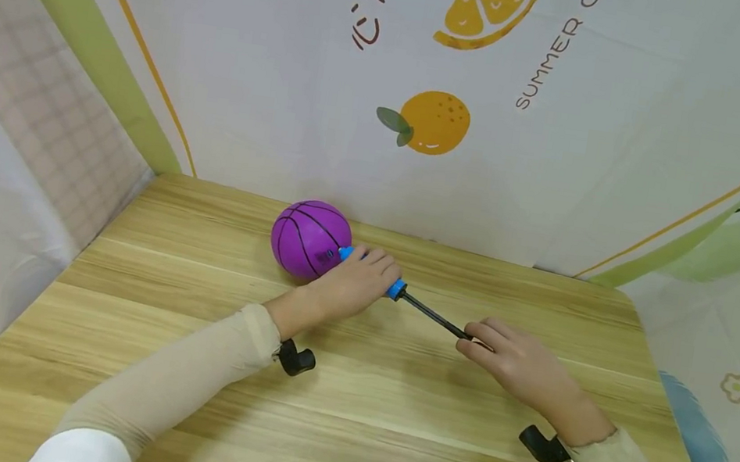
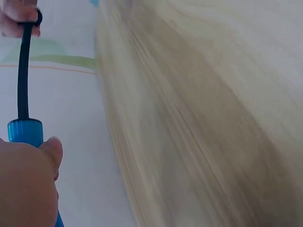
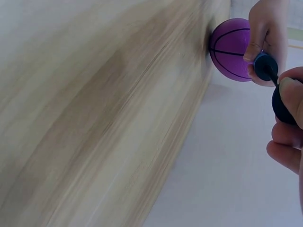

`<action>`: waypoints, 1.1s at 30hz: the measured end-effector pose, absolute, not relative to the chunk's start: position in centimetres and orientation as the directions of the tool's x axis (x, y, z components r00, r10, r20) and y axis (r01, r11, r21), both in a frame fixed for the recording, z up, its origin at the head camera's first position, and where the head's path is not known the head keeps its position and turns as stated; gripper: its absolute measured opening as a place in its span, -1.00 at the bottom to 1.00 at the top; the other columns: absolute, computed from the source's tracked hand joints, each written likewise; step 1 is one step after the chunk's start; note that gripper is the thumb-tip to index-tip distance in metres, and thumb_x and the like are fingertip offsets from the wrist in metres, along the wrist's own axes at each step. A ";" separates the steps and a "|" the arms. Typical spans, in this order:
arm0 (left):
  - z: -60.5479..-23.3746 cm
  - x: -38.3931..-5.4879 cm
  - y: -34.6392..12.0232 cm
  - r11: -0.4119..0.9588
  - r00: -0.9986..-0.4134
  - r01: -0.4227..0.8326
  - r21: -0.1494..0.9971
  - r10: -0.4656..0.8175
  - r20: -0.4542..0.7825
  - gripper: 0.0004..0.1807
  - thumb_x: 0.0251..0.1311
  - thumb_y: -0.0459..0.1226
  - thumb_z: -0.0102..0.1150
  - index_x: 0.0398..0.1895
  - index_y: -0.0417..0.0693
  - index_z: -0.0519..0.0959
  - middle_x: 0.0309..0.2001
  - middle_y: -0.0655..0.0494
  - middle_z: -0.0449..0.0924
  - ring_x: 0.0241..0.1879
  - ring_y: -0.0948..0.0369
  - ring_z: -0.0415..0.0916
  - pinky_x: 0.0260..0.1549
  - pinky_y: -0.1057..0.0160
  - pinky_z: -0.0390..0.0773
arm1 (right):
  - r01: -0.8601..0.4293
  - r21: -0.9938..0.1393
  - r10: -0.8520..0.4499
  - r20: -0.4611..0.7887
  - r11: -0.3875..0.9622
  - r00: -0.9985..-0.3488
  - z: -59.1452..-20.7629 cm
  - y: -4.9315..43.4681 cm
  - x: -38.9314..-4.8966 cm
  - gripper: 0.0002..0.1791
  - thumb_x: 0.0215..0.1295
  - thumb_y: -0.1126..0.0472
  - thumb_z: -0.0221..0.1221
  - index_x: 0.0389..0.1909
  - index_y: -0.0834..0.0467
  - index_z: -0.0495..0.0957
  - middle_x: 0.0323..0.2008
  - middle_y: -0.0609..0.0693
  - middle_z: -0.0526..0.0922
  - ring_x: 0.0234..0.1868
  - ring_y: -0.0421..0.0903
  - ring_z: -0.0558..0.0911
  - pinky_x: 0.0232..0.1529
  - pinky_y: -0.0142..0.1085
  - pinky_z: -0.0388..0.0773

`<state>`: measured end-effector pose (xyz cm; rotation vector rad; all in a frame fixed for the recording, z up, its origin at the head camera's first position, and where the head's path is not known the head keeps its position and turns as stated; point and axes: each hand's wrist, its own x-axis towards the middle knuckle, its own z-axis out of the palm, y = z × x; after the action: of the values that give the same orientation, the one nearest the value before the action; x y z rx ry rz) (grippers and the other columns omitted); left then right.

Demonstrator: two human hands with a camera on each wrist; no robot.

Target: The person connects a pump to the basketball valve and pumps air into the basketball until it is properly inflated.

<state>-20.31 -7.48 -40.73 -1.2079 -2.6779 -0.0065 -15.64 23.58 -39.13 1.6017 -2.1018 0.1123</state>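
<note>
A purple ball [image 1: 308, 242] with black basketball lines rests near the back edge of the wooden table. My left hand [image 1: 357, 280] grips the blue barrel [image 1: 397, 289] of a hand pump, whose tip meets the ball's right side. From the barrel a black rod [image 1: 432, 315] runs out to the right, drawn well out. At its far end my right hand [image 1: 522, 363] holds the pump's black handle [image 3: 282, 106] between thumb and fingers. In the left wrist view, the left thumb [image 2: 53, 151] lies along the blue barrel [image 2: 26, 131].
The wooden table [image 1: 314, 428] runs up to a white printed curtain [image 1: 255, 88] behind the ball. Further curtains hang at the left and right sides. A black camera mount [image 1: 297, 360] sits under the left wrist, another mount [image 1: 544, 446] under the right.
</note>
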 end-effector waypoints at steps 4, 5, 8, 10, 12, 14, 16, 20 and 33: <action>-40.7 -20.2 -7.1 0.670 -0.651 0.737 -0.084 0.738 0.176 -0.74 0.48 -0.31 0.11 0.14 -0.11 0.42 0.12 0.01 0.48 0.19 0.05 0.35 0.29 -0.02 0.29 | -0.924 0.218 -0.880 0.433 0.314 -0.197 -39.2 23.0 -16.2 -0.47 0.69 0.26 -0.34 -0.16 0.18 0.66 -0.17 0.07 0.63 -0.22 -0.05 0.58 -0.35 -0.28 0.61; -40.7 -20.2 -7.0 0.674 -0.655 0.735 -0.082 0.736 0.171 -0.74 0.48 -0.30 0.11 0.15 -0.12 0.42 0.13 0.00 0.48 0.19 0.04 0.35 0.30 -0.02 0.29 | -0.923 0.220 -0.879 0.434 0.315 -0.196 -39.2 22.8 -16.4 -0.47 0.69 0.25 -0.35 -0.15 0.18 0.66 -0.17 0.07 0.62 -0.21 -0.06 0.58 -0.35 -0.28 0.61; -40.6 -20.1 -6.7 0.684 -0.667 0.725 -0.081 0.727 0.163 -0.72 0.47 -0.29 0.12 0.17 -0.13 0.43 0.14 -0.01 0.48 0.19 0.04 0.36 0.27 -0.02 0.31 | -0.923 0.224 -0.878 0.438 0.314 -0.192 -39.2 22.0 -16.9 -0.47 0.69 0.24 -0.35 -0.14 0.17 0.66 -0.17 0.05 0.63 -0.21 -0.07 0.59 -0.33 -0.28 0.62; -40.4 -20.0 -6.6 0.689 -0.674 0.720 -0.076 0.722 0.156 -0.72 0.47 -0.31 0.12 0.17 -0.13 0.43 0.14 -0.01 0.48 0.17 0.04 0.36 0.26 -0.02 0.32 | -0.923 0.220 -0.880 0.431 0.315 -0.198 -39.2 21.4 -17.2 -0.47 0.69 0.23 -0.36 -0.13 0.16 0.65 -0.17 0.03 0.62 -0.20 -0.08 0.59 -0.31 -0.29 0.62; -40.4 -19.9 -6.4 0.691 -0.677 0.719 -0.073 0.720 0.150 -0.73 0.47 -0.32 0.12 0.15 -0.13 0.42 0.12 -0.01 0.48 0.15 0.04 0.36 0.24 -0.02 0.33 | -0.923 0.215 -0.882 0.423 0.319 -0.206 -39.3 20.8 -17.4 -0.47 0.68 0.22 -0.35 -0.13 0.14 0.66 -0.16 0.01 0.63 -0.20 -0.09 0.60 -0.29 -0.30 0.62; -40.4 -19.9 -6.3 0.692 -0.678 0.719 -0.071 0.720 0.148 -0.75 0.47 -0.33 0.10 0.14 -0.12 0.42 0.11 0.00 0.47 0.14 0.05 0.35 0.23 -0.02 0.32 | -0.925 0.206 -0.884 0.416 0.319 -0.212 -39.3 20.2 -17.7 -0.49 0.68 0.22 -0.34 -0.12 0.14 0.65 -0.16 0.00 0.62 -0.19 -0.10 0.59 -0.29 -0.32 0.62; -40.5 -19.9 -6.2 0.689 -0.675 0.720 -0.077 0.722 0.154 -0.78 0.49 -0.31 0.09 0.11 -0.11 0.42 0.10 0.01 0.47 0.12 0.06 0.35 0.22 0.00 0.33 | -0.927 0.200 -0.885 0.412 0.318 -0.216 -39.5 19.6 -18.1 -0.51 0.68 0.22 -0.32 -0.12 0.13 0.65 -0.16 -0.01 0.62 -0.19 -0.11 0.58 -0.30 -0.34 0.60; -40.6 -19.9 -6.1 0.683 -0.665 0.726 -0.080 0.727 0.173 -0.81 0.50 -0.31 0.07 0.09 -0.09 0.41 0.08 0.03 0.46 0.10 0.07 0.34 0.17 0.03 0.33 | -0.929 0.186 -0.886 0.407 0.319 -0.223 -39.8 18.5 -18.8 -0.72 0.62 0.31 -0.09 -0.10 0.14 0.63 -0.14 -0.01 0.61 -0.18 -0.11 0.58 -0.30 -0.35 0.59; -40.2 -20.2 -7.0 0.655 -0.642 0.752 -0.074 0.753 0.143 -0.78 0.50 -0.26 0.09 0.11 -0.08 0.41 0.12 0.02 0.49 0.14 0.06 0.38 0.24 -0.02 0.32 | -0.930 0.227 -0.886 0.431 0.289 -0.170 -40.3 17.8 -19.2 -0.88 0.40 0.40 0.18 -0.16 0.17 0.63 -0.19 0.02 0.62 -0.25 -0.09 0.57 -0.34 -0.35 0.56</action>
<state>-20.19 -7.04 -40.23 -1.2418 -2.7089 0.0115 -19.15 17.83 -40.27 1.6203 -2.0813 0.1207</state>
